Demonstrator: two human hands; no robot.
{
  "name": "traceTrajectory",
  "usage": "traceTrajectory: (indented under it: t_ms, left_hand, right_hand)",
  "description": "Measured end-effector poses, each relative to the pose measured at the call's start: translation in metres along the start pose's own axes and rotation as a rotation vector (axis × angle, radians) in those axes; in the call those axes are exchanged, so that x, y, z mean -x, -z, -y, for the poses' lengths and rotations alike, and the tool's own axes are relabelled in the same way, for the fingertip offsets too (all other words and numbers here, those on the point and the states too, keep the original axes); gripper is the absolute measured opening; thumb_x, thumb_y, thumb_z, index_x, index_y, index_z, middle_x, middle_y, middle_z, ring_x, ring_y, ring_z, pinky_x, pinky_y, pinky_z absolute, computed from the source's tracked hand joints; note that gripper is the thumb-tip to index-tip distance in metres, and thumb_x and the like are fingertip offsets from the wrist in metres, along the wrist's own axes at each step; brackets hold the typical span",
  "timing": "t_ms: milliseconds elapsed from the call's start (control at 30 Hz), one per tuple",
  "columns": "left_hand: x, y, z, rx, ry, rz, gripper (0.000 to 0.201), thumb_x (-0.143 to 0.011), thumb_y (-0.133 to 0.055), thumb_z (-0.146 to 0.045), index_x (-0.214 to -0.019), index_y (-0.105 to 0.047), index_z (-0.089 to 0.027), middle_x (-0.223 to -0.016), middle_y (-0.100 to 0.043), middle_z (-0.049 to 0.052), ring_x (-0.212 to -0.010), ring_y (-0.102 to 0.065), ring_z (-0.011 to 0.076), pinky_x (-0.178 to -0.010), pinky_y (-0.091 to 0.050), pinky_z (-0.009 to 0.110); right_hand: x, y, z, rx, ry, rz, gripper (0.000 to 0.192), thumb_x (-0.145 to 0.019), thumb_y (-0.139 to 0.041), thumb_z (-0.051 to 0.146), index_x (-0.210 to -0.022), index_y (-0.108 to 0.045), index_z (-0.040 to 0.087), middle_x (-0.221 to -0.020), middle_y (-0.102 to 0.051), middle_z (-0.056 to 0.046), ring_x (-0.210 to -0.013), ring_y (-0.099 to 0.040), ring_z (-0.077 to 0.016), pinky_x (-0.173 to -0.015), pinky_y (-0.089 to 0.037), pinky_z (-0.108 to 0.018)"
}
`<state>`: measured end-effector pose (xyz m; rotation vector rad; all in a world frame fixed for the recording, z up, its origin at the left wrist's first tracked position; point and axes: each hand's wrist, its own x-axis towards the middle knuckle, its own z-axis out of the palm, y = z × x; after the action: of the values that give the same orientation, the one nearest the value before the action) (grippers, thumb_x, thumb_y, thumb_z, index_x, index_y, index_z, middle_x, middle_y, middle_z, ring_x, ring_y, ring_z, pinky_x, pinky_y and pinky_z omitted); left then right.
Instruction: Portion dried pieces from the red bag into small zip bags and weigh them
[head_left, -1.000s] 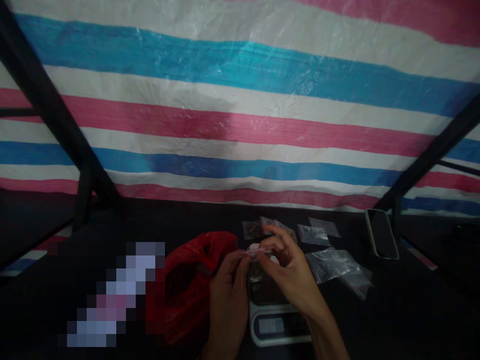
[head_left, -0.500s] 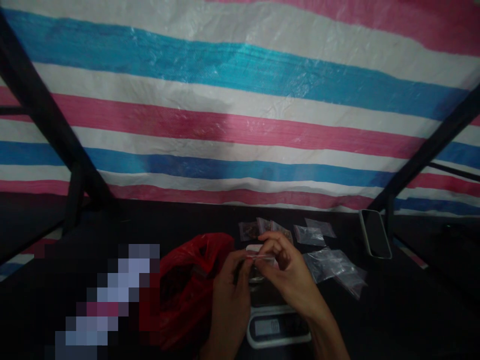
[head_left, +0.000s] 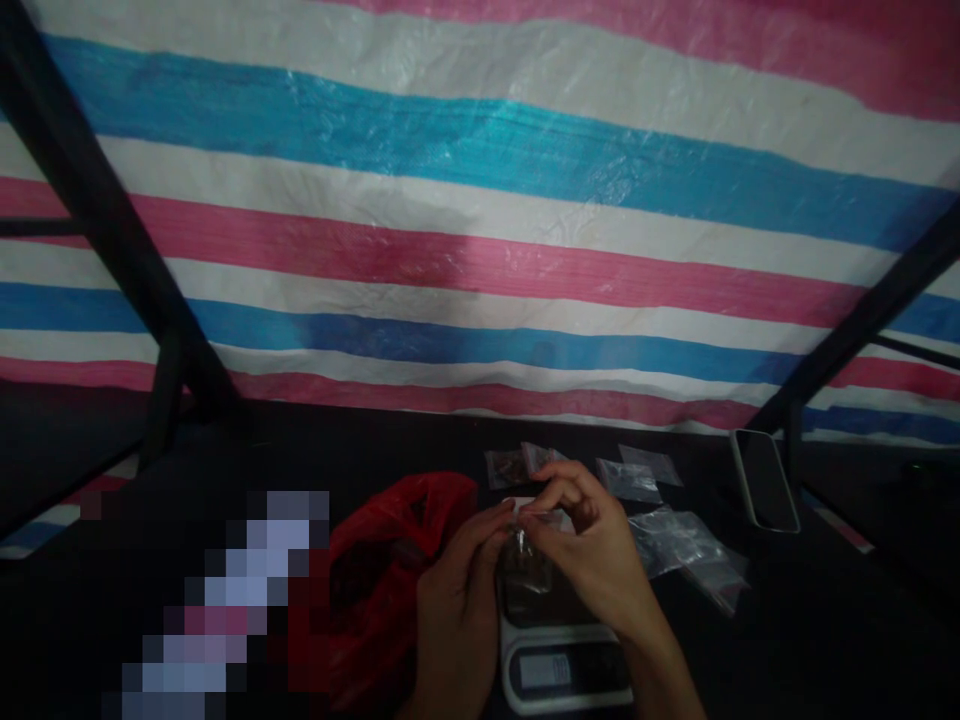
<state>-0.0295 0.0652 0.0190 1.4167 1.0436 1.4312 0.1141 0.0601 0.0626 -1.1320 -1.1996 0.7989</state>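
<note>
Between my two hands is a small clear zip bag (head_left: 529,562), held by its top edge above a digital kitchen scale (head_left: 570,680). My left hand (head_left: 465,580) pinches the bag's left corner between thumb and fingers. The thumb and index finger of my right hand (head_left: 581,535) close on the right part of the same edge. Something dark seems to show in or through the bag; I cannot make out what. The scale's display is lit. Left of my left hand lies an open red plastic bag (head_left: 401,510) with dark contents.
Behind my hands lie small zip bags with brownish contents (head_left: 507,468). To the right are flat clear bags (head_left: 686,545) and a phone (head_left: 765,480) leaning near a black frame post. A striped tarp (head_left: 480,260) hangs behind the black table; a blurred patch covers the left.
The zip bag now hangs lower and more of its front shows between my hands. Both hands still pinch its top edge. The whole view has shifted slightly.
</note>
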Motion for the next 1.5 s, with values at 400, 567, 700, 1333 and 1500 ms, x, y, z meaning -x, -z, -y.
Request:
traceTrajectory:
  t_ms: [400,567,700,1333,1500]
  left_hand:
    - [0.011,0.018,0.017,-0.358,-0.321,-0.095,0.04,-0.108,-0.048,-0.023,-0.144,-0.061,-0.034,-0.148,-0.068,0.001,-0.136,-0.065,0.0183,-0.111,-0.057,0.033]
    - [0.008,0.026,0.011,-0.387,-0.435,-0.134,0.034,-0.105,-0.049,-0.017,-0.131,-0.065,-0.031,-0.134,-0.071,0.003,-0.123,-0.069,0.0177,-0.1,-0.06,0.029]
    - [0.01,0.029,0.006,-0.402,-0.513,-0.155,0.03,-0.102,-0.05,-0.012,-0.119,-0.068,-0.029,-0.12,-0.07,0.004,-0.11,-0.07,0.018,-0.091,-0.06,0.028]
    - [0.023,-0.009,0.006,-0.369,-0.417,0.211,0.09,-0.079,-0.083,-0.023,-0.158,-0.038,-0.027,-0.156,-0.058,0.015,-0.143,-0.058,0.0345,-0.114,-0.055,0.053]
    - [0.015,0.004,0.007,-0.292,-0.368,0.241,0.057,-0.082,-0.064,-0.008,-0.136,-0.064,-0.027,-0.137,-0.072,0.01,-0.13,-0.068,0.0274,-0.108,-0.059,0.045]
  right_hand:
    - [-0.045,-0.009,-0.042,0.431,-0.009,-0.517,0.024,-0.08,-0.07,0.035,-0.099,-0.073,0.021,-0.096,-0.077,-0.009,-0.087,-0.071,-0.0257,-0.085,-0.055,-0.041]
    - [-0.017,0.075,-0.033,0.751,-0.208,-0.558,0.026,-0.079,-0.065,0.034,-0.098,-0.075,0.02,-0.096,-0.079,-0.012,-0.085,-0.073,-0.0293,-0.078,-0.053,-0.04]
    - [0.009,0.121,-0.038,0.923,-0.415,-0.348,0.02,-0.074,-0.072,0.038,-0.087,-0.074,0.023,-0.076,-0.077,-0.007,-0.069,-0.072,-0.0277,-0.062,-0.047,-0.036]
    - [0.031,0.029,0.045,0.189,-0.103,0.179,0.027,-0.085,-0.072,0.024,-0.112,-0.073,0.026,-0.079,-0.073,0.003,-0.075,-0.068,-0.0166,-0.071,-0.053,-0.028]
    - [0.034,0.016,0.052,0.28,-0.092,0.227,0.017,-0.087,-0.063,0.017,-0.099,-0.072,0.025,-0.08,-0.069,0.003,-0.075,-0.066,-0.0153,-0.071,-0.051,-0.026]
